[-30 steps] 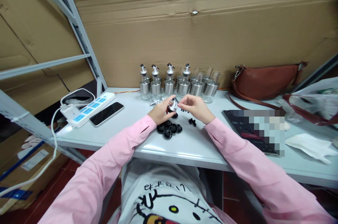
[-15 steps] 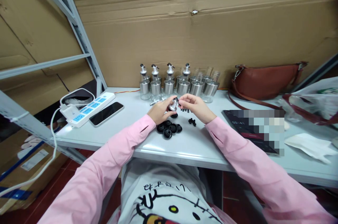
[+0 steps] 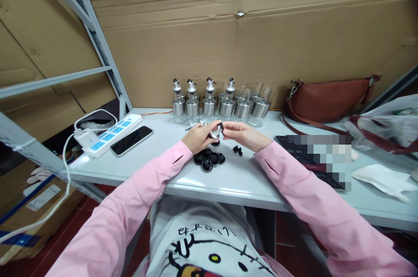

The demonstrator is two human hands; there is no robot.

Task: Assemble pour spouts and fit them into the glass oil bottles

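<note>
My left hand is closed around a silver pourer spout just above the table. The fingertips of my right hand pinch a small black flap at the spout's right side; whether it is fixed on cannot be made out. Several round black stoppers lie in a cluster below my hands. A few tiny black pieces rest under my right hand. Silver spout parts show partly behind my left hand.
Along the cardboard wall stand several glass-and-steel bottles, some with pourers on top. A power strip and a phone lie on the left. On the right are a brown bag, a dark tablet-like device and white tissue.
My right hand has lowered slightly and its fingers have straightened against the black flap. The left hand stays closed on the spout, almost unmoved.
</note>
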